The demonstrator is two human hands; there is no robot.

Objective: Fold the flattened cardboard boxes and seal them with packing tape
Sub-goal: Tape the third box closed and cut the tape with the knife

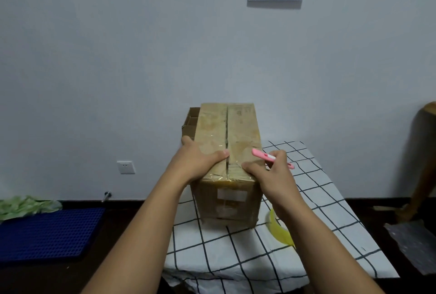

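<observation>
The left hand [199,160] lies flat on the tall brown cardboard box [227,164] standing on the checked-cloth desk [306,234], sealing step; the right hand [273,171] grips a pink utility knife [264,155], thumb pressing tape. Next, probably, cutting.

- The box [230,152] is brown.
- The cloth [318,211] under the box is white with black squares.
- Right of the box, a pink cutter [264,155].
- Beside the box, a yellow tape roll [280,232].
- Left of the box, a dark blue mat [49,232] with little holes.

Blue mat [47,232], wall socket [125,167]
</observation>
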